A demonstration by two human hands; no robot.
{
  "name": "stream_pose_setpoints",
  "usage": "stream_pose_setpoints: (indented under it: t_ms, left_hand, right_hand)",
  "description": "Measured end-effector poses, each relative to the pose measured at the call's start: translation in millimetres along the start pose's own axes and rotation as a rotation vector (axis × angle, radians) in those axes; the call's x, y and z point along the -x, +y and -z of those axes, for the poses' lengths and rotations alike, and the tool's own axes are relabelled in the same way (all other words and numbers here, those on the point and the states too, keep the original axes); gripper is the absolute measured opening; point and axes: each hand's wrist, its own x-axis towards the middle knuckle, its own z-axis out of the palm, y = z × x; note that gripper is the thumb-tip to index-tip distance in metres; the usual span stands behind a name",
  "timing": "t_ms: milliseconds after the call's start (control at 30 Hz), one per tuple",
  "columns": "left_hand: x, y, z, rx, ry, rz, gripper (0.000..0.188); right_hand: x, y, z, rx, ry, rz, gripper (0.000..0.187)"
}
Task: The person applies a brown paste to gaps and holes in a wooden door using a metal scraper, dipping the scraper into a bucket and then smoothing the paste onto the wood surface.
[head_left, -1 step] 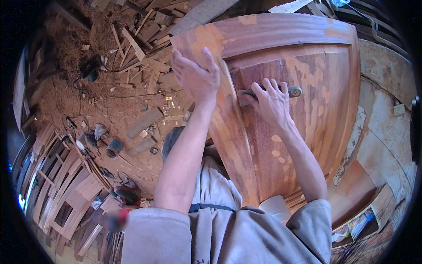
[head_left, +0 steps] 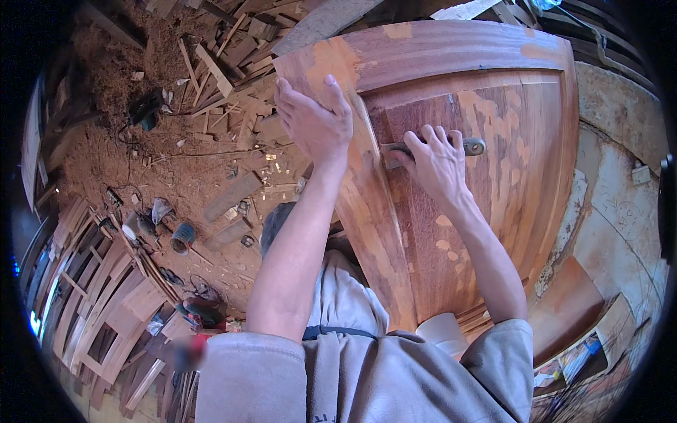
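Observation:
A reddish-brown wooden door (head_left: 437,53) with a recessed panel fills the space in front of me, marked with pale orange filler patches. My left hand (head_left: 314,123) rests at its left edge, thumb apart and fingers stretched along the outer side. My right hand (head_left: 438,166) is closed around a putty knife (head_left: 474,146), whose rounded handle end sticks out to the right. The knife's blade (head_left: 392,156) points left, at the inner border where the recessed panel meets the left frame piece. My fingers cover the middle of the tool.
Wood offcuts (head_left: 214,70) and sawdust litter the floor at the left. A blue can (head_left: 183,237) stands among tools there, near stacked boards (head_left: 116,310). Below the door sits a white round container (head_left: 441,333). Pale slabs (head_left: 617,211) lie at the right.

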Motion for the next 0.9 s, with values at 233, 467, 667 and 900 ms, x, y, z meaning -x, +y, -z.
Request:
stream_pose_setpoints:
  t_ms: [233,467,667,900]
  left_hand:
    - [0.5,2.1,-0.2,0.043,-0.023,0.04,0.08]
    - [0.1,-0.7,0.7,0.059,-0.051,0.043,0.08]
    - [-0.6,0.1,2.2,0.033,-0.075,0.043,0.082]
    - [0.5,-1.5,-1.5,0.001,-0.031,0.027,0.083]
  right_hand:
    - [-0.7,-7.2,13.2,0.164,-0.037,-0.074,0.027]
    - [6.8,-21.9,52.3,-0.043,-0.151,-0.272,0.03]
    - [28.8,5.1,53.3,-0.571,-0.229,-0.254,0.033]
    - [22.3,16.3,61.3,-0.755,-0.418,-0.251,0.027]
